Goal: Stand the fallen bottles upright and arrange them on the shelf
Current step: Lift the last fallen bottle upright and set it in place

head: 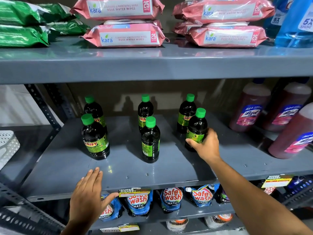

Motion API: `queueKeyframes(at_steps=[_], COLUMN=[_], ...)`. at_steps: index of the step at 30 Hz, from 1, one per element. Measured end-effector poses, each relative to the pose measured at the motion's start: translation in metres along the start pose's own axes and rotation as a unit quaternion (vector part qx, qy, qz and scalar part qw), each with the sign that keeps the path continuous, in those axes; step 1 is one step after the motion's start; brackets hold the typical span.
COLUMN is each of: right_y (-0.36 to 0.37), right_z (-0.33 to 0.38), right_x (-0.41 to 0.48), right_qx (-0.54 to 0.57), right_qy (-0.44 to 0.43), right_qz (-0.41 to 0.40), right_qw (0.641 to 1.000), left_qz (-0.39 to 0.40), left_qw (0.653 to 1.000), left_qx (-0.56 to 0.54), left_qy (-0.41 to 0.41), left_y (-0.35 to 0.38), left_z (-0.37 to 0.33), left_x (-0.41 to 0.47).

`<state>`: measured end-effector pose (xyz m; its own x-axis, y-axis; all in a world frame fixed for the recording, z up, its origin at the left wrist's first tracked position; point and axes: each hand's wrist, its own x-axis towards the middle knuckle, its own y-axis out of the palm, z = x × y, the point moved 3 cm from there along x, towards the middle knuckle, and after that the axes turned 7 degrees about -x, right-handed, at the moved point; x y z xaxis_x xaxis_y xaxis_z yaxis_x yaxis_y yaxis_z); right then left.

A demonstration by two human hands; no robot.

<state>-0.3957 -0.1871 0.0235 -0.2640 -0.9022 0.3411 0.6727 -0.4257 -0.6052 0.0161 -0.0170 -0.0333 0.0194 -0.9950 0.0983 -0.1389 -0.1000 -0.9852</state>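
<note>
Several dark bottles with green caps and green labels stand upright on the grey middle shelf, in pairs front and back. The front left bottle and the front middle bottle stand free. My right hand is wrapped around the lower part of the front right bottle, which is upright on the shelf. Behind it stands another bottle. My left hand hovers flat over the shelf's front edge, fingers apart, holding nothing.
Reddish-brown cleaner bottles stand at the shelf's right end. Pink wipes packs, green packs and blue bottles fill the shelf above. Detergent pouches sit below. A white basket is at left.
</note>
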Motion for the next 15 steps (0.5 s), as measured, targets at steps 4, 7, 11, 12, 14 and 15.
queueKeyframes(at_steps=[4,7,11,12,14,15], right_y=[-0.005,-0.007,-0.003,-0.003,-0.004,-0.004], right_z=[-0.008,-0.005,0.003,0.002,-0.003,-0.006], right_x=[0.005,0.006,0.002,0.002,0.002,0.002], right_qx=[0.037,0.041,-0.016,-0.014,0.016,0.025], right_qy=[0.016,0.001,-0.051,-0.043,-0.021,-0.013], right_qz=[0.067,0.105,0.071,0.062,0.069,0.084], right_qw=[0.997,0.994,0.996,0.997,0.997,0.996], left_qz=[-0.003,-0.005,-0.001,0.0,0.001,0.001], left_qw=[1.0,1.0,1.0,1.0,1.0,1.0], left_qx=[0.001,0.0,0.004,0.004,0.006,0.007], left_qy=[0.0,-0.002,-0.005,-0.006,-0.007,-0.007], left_y=[-0.001,0.0,0.0,0.0,0.001,0.001], left_z=[-0.001,-0.001,0.0,0.0,0.0,0.0], left_x=[0.0,0.0,0.0,0.0,0.0,-0.001])
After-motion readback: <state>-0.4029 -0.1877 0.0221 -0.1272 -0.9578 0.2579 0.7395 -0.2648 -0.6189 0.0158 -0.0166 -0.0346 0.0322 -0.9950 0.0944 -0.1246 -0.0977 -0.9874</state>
